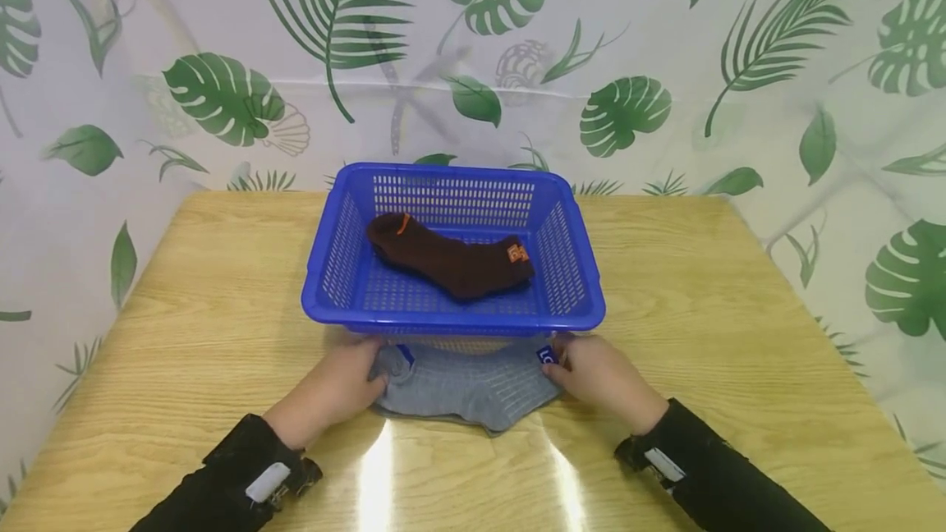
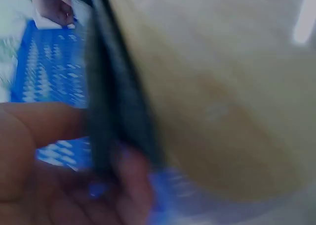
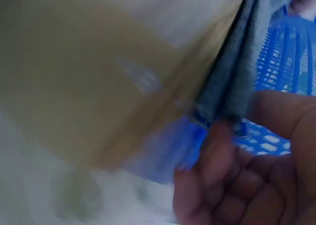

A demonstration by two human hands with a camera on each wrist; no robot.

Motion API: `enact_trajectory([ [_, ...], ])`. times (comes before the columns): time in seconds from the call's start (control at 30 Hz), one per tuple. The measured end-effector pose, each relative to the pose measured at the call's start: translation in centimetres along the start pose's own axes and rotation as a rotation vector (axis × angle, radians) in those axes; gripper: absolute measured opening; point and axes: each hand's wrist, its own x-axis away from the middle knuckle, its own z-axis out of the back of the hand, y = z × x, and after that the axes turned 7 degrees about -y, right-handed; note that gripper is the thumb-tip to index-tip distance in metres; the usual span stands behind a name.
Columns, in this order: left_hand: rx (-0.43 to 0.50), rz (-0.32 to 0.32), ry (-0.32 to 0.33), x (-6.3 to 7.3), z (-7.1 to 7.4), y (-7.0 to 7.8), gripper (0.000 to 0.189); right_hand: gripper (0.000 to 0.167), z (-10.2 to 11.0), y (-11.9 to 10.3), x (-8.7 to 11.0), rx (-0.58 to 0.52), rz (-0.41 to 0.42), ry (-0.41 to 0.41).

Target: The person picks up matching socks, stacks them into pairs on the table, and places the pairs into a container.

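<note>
A pair of grey socks (image 1: 466, 384), one layered on the other, is stretched sideways in front of the basket. My left hand (image 1: 343, 380) pinches the toe end, which has a blue patch. At the cuff end, by a blue label, my right hand (image 1: 599, 376) pinches the socks between thumb and fingers. Both wrist views are blurred; the left one shows the folded sock edges (image 2: 113, 86) between thumb and fingers, and the right one shows the cuff edges (image 3: 229, 81) held likewise. Dark brown socks (image 1: 451, 261) with orange marks lie inside the blue basket (image 1: 454, 320).
The blue plastic basket, with slotted walls, stands at the back middle of the wooden table (image 1: 702, 327), just beyond the hands. Behind the table hangs a white cloth (image 1: 547, 121) printed with green leaves. Light glares off the tabletop near the front.
</note>
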Motion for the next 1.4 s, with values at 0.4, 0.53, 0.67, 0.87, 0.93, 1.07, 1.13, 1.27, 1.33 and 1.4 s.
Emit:
enact_trajectory([
  [0.4,-0.336,-0.168,-0.425,1.9,-2.2,5.8,0.093,0.073,-0.7,-6.7,3.4,0.203,0.377,-0.385],
  [0.53,-0.299,-0.167,-0.515,1.9,-2.4,5.2,0.099,0.094,-1.4,-6.4,3.9,0.197,0.351,-0.48],
  [0.67,-0.251,-0.197,-0.506,2.3,-2.0,3.9,0.098,0.1,-1.9,-5.4,4.3,0.22,0.371,-0.485],
  [0.87,-0.222,-0.196,-0.552,2.5,-1.0,3.2,0.096,0.094,-1.7,-4.5,4.3,0.251,0.417,-0.467],
  [0.93,-0.205,-0.198,-0.551,2.3,-0.7,3.4,0.092,0.089,-1.2,-4.3,4.0,0.185,0.425,-0.451],
  [1.07,-0.118,-0.24,-0.335,1.9,0.0,3.2,0.068,0.061,0.1,-3.2,2.9,0.018,0.349,-0.196],
  [1.13,-0.091,-0.247,-0.148,1.7,0.7,2.6,0.052,0.039,0.8,-2.3,2.3,-0.03,0.231,-0.038],
  [1.27,-0.096,-0.129,0.058,1.2,2.2,0.7,0.024,0.012,1.3,-0.7,1.1,-0.032,-0.005,0.056],
  [1.33,-0.091,-0.051,0.045,1.0,2.7,-0.3,0.018,0.013,1.1,-0.2,0.7,-0.037,-0.053,0.036],
  [1.4,-0.09,-0.01,0.005,0.5,2.6,-1.0,0.024,0.014,0.7,0.2,0.2,-0.049,-0.053,0.042],
])
